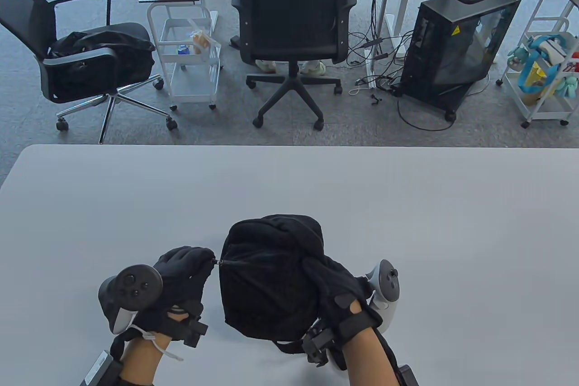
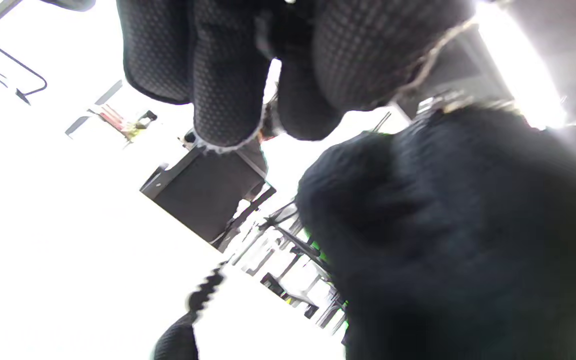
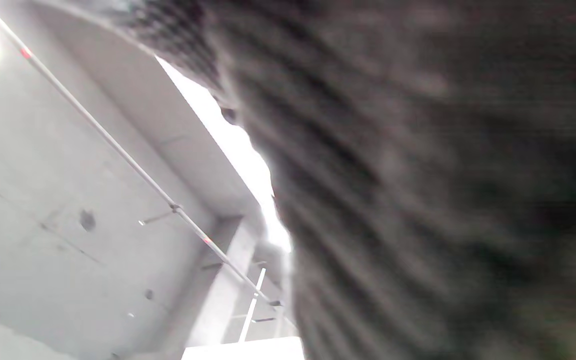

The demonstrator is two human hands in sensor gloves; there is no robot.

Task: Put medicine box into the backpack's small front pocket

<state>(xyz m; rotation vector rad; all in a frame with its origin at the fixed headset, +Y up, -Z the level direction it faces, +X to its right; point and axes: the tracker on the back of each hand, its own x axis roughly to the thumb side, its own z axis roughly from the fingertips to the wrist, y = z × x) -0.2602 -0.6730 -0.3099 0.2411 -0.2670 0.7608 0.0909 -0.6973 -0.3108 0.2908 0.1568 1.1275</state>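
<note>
A small black backpack (image 1: 267,277) lies on the grey table (image 1: 289,187), near the front edge. My left hand (image 1: 190,268) is at its left side and pinches a small metal zipper pull (image 1: 217,262) at the bag's left edge. My right hand (image 1: 334,286) rests on the bag's right side and holds it down. In the left wrist view my gloved fingers (image 2: 228,75) hang above the dark backpack (image 2: 458,235). The right wrist view is filled by blurred black backpack fabric (image 3: 443,200). No medicine box is in view.
Beyond the table's far edge stand two office chairs (image 1: 289,28), a white trolley (image 1: 192,60) and a computer tower (image 1: 457,51). The table stretches wide to the left, right and back of the backpack.
</note>
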